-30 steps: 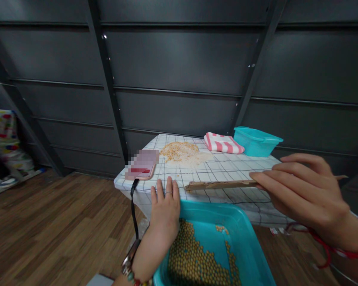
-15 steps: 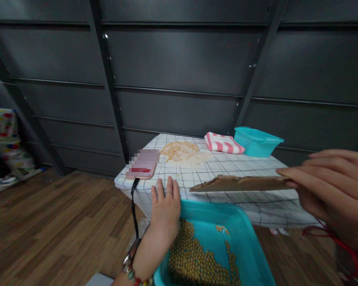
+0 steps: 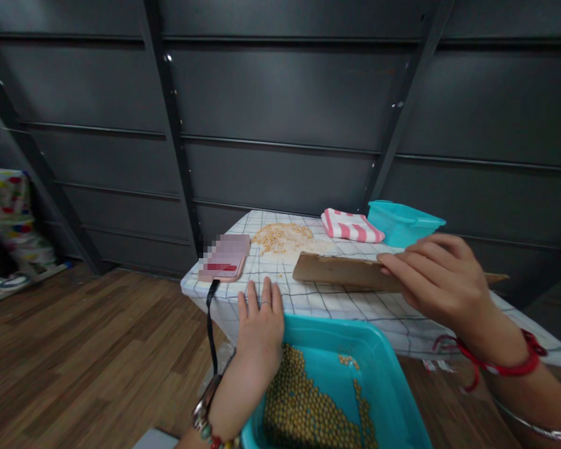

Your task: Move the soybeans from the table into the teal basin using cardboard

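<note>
My right hand point(image 3: 442, 280) pinches a long strip of brown cardboard point(image 3: 341, 269), held level over the front part of the table. My left hand point(image 3: 260, 333) lies with fingers stretched out at the table's front edge, beside the left rim of a turquoise tub point(image 3: 376, 333). Many round yellowish beans point(image 3: 308, 405) cover the left and lower part of the tub's floor, with a few at its far side. Past the cardboard, a heap of yellow grains point(image 3: 280, 236) lies on the cloth, with white grains point(image 3: 303, 246) against its right side.
A checked white cloth point(image 3: 262, 268) covers the table. A pink phone point(image 3: 234, 265) with a black strap point(image 3: 209, 318) lies at its left edge. Behind are a folded pink-striped towel point(image 3: 353, 226) and a smaller turquoise bin point(image 3: 402, 224). A dark panelled wall point(image 3: 280, 93) stands behind.
My right hand has moved left and inward with the cardboard, which now shows more of its flat face and sits nearer the grains. My left hand has stayed in place.
</note>
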`<state>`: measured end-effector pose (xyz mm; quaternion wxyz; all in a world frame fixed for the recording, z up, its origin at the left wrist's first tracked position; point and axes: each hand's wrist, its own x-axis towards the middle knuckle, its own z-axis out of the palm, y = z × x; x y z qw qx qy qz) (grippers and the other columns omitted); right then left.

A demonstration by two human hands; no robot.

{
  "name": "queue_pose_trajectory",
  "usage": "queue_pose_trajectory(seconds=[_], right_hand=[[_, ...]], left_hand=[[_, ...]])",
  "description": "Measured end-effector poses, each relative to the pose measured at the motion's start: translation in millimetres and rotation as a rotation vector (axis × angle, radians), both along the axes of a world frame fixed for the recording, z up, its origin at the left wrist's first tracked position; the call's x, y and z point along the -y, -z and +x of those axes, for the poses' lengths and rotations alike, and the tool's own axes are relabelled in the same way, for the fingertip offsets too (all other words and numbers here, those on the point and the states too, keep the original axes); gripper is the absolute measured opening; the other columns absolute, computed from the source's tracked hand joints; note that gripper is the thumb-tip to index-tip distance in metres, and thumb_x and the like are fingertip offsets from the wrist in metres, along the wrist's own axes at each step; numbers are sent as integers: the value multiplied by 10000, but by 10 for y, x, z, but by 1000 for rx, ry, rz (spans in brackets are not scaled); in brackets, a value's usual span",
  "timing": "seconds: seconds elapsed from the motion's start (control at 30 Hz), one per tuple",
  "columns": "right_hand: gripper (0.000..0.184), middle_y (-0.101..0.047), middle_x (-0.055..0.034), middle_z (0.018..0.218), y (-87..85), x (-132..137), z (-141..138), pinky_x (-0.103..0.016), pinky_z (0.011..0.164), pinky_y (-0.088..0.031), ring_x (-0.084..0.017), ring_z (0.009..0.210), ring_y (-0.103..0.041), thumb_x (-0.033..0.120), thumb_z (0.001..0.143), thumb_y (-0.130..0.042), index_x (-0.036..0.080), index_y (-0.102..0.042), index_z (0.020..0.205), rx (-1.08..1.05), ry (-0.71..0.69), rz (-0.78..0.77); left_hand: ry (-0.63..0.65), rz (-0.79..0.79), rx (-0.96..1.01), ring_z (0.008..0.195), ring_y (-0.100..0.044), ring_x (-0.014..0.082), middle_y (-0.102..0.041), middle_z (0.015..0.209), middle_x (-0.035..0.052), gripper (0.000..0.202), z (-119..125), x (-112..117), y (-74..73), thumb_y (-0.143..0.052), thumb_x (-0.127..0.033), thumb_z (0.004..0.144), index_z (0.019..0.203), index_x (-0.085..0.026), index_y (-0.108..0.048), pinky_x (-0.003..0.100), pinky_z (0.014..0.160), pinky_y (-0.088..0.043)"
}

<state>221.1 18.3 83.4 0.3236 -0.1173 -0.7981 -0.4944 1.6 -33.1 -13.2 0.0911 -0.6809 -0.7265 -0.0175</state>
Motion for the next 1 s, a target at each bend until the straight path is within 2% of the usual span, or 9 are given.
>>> queue_pose_trajectory(seconds=[0.2, 0.57, 1.0], right_hand=[[133, -624, 4, 627, -43, -75, -24, -325, 662, -387, -146, 617, -523, 93, 779, -575, 188, -578, 872, -65, 45, 81], [79, -638, -13, 644, -20, -184, -344, -320, 676, -407, -140, 639, -508, 131, 814, -542, 158, -616, 801, -31, -59, 42], [153, -629, -8, 643, 23, -145, -141, -320, 647, -416, -144, 623, -513, 72, 785, -542, 173, -561, 897, -21, -129, -36]], left_hand=[[-9, -15, 8, 1307, -236, 382, -285, 1444, 171, 705, 1, 10, -8, -318, 68, 675, 1363, -79, -285, 557, 1050, -273], [-7, -13, -14, 1306, -239, 375, -277, 1445, 154, 728, -22, 24, -26, -324, 69, 656, 1365, -89, -279, 557, 1046, -283], [-13, -26, -10, 1311, -221, 377, -265, 1449, 165, 732, -12, -3, -4, -325, 70, 655, 1370, -76, -262, 558, 1053, -265]])
